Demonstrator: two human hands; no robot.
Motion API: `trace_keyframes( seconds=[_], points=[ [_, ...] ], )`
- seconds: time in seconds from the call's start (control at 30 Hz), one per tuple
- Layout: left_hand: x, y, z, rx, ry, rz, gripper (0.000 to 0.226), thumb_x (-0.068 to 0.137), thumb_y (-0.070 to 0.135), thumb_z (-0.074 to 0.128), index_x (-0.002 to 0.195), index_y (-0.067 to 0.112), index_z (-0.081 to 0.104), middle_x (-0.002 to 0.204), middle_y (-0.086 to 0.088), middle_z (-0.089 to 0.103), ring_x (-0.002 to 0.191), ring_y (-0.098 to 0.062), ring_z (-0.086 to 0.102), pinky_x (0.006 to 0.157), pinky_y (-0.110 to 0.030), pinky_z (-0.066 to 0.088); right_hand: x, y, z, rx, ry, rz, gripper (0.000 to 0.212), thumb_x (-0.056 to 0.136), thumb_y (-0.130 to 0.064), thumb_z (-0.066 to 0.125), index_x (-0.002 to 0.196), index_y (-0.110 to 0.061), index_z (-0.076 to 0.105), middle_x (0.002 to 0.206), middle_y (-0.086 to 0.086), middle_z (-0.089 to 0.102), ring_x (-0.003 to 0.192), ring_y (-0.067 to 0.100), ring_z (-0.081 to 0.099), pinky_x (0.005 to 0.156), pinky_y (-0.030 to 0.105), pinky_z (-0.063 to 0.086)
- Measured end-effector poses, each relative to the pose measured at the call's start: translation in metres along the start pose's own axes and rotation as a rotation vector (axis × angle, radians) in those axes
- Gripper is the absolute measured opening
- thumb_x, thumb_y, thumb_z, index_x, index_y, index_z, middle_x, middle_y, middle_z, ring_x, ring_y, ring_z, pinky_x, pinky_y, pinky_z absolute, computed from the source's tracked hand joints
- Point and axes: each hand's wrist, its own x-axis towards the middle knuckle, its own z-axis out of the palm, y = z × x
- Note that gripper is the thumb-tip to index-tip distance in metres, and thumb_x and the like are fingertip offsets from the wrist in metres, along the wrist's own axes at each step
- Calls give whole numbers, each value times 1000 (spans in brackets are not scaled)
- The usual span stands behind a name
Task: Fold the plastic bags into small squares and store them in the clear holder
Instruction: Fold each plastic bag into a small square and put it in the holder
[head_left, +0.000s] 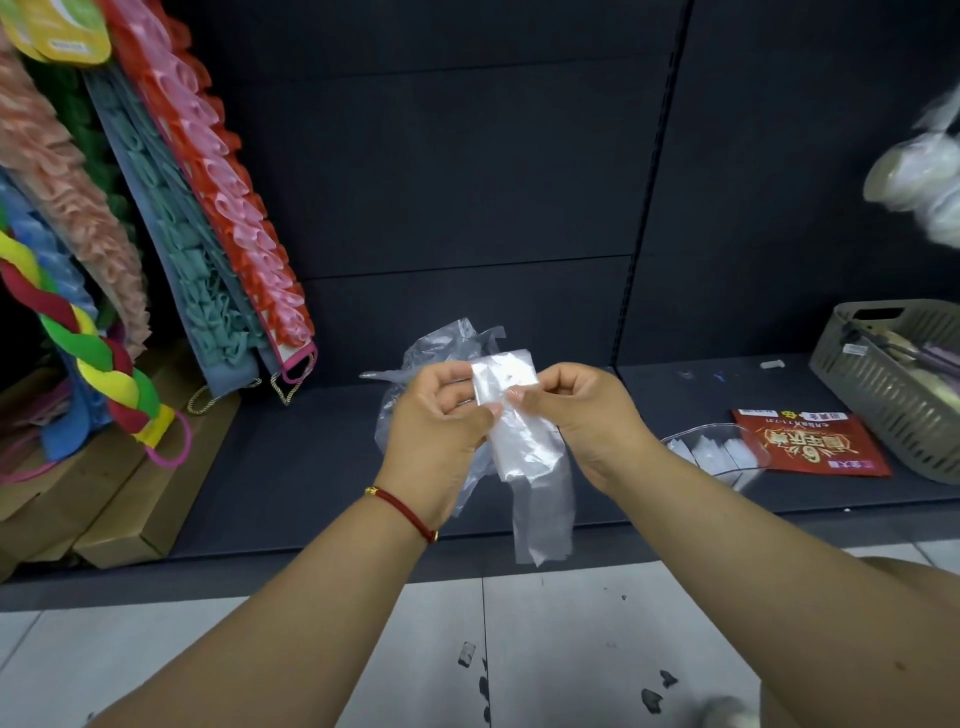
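Hanging bath scrubbers (156, 218) crowd the shelf's (291, 467) left end. Left hand (441, 415) and right hand (587, 421) both pinch a folded plastic bag (519, 415) with curled fingers, held above the shelf's front edge, tail dangling. Bare shelf between scrubbers and hands. Clear holder (717, 452) lies right, beside a red packet (810, 441) and grey basket (898, 395).

The pale round packets (914, 176) hanging at the right are blurred and cut by the edge; the grey slatted plastic basket (893, 400) runs off it too. The clear plastic holder (722, 452) sits half behind the right forearm; its folded squares are indistinct.
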Motion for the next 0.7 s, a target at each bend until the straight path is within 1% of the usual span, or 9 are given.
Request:
trace_keyframes(
  seconds=[0.07, 0.17, 0.27, 0.37, 0.43, 0.5, 0.53, 0.6, 0.7],
  points=[
    [-3, 0, 2, -68, -29, -96, 34, 85, -8, 67, 111, 12, 56, 95, -10, 75, 84, -23, 73, 75, -37, 60, 1, 0, -1, 32, 29, -10, 17, 78, -9, 79, 70, -7, 64, 73, 11, 65, 69, 21, 62, 69, 36, 54],
    [-10, -4, 5, 68, -143, -181, 10, 87, 2, 68, 97, 6, 69, 84, -11, 75, 74, -21, 70, 65, -28, 59, 2, 1, -2, 35, 48, -38, 17, 77, -11, 80, 73, -8, 64, 74, 9, 65, 72, 20, 61, 72, 37, 53],
    [-6, -6, 1, 154, -75, -149, 6, 88, 3, 68, 91, 6, 73, 81, -14, 74, 69, -21, 67, 60, -25, 56, 4, -2, -4, -12, 33, 9, 22, 79, -22, 79, 89, -10, 63, 77, 3, 66, 68, 12, 59, 62, 25, 49],
    [3, -3, -9, 202, 25, -88, 9, 88, 7, 70, 86, 14, 74, 88, -18, 74, 72, -25, 64, 64, -28, 55, 4, -15, -15, -151, 15, 168, 39, 84, -46, 70, 102, -12, 64, 65, -2, 58, 54, 9, 47, 51, 21, 38],
    [6, -3, -14, 193, 51, -65, 11, 88, 8, 69, 85, 17, 74, 89, -15, 75, 80, -30, 70, 73, -35, 58, 1, -22, -21, -103, -105, 330, 52, 86, -59, 59, 111, -13, 63, 55, 0, 55, 47, 11, 44, 47, 23, 34],
    [7, -1, -15, 184, 41, -48, 13, 88, 7, 69, 85, 17, 75, 89, -15, 75, 87, -34, 71, 82, -47, 59, -6, -27, -20, -19, -267, 473, 62, 85, -68, 49, 111, -14, 62, 59, 6, 60, 45, 14, 47, 44, 23, 35],
    [6, 0, -14, 181, 29, -43, 14, 89, 6, 68, 84, 17, 75, 89, -16, 75, 88, -34, 71, 83, -49, 58, -9, -27, -18, 2, -336, 521, 64, 84, -71, 45, 108, -15, 61, 64, 10, 63, 47, 16, 51, 44, 23, 37],
    [5, 2, -12, 162, -10, -42, 13, 89, 5, 67, 86, 15, 76, 90, -15, 75, 89, -32, 71, 83, -45, 57, -11, -21, -15, 18, -427, 566, 71, 83, -76, 40, 104, -11, 61, 77, 16, 69, 56, 20, 60, 50, 24, 45],
    [3, 6, -12, 118, -100, -92, 11, 90, 3, 65, 94, 8, 74, 90, -12, 76, 82, -25, 72, 75, -33, 59, -7, -10, -14, 47, -426, 548, 90, 74, -79, 43, 100, 4, 69, 87, 20, 71, 69, 24, 66, 66, 30, 55]
  ],
)
